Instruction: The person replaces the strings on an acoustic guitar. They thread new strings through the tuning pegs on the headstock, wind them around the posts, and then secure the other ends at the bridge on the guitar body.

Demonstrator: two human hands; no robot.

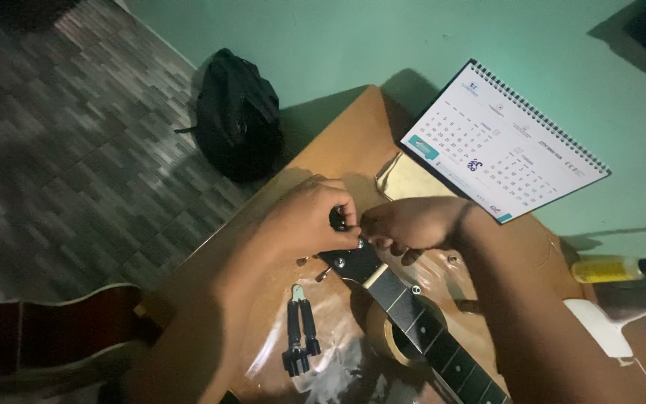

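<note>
A black guitar neck point(420, 322) with pale fret lines runs from the lower right up to its headstock point(353, 262) at the middle of the wooden table point(338, 142). My left hand point(308, 221) is closed around a dark tuning peg at the top of the headstock. My right hand point(405, 224) pinches something small right beside it, fingertips touching the headstock end. What the right fingers hold is too dark to tell. Small metal tuner posts show along the headstock's edges.
Black-handled pliers point(300, 329) lie on clear plastic left of the neck. A roll of tape point(383, 329) sits under the neck. A spiral desk calendar point(502, 142) stands at the back right, a yellow bottle point(607, 268) beside it. A black backpack point(237, 116) rests on the floor; a guitar body point(46, 329) is lower left.
</note>
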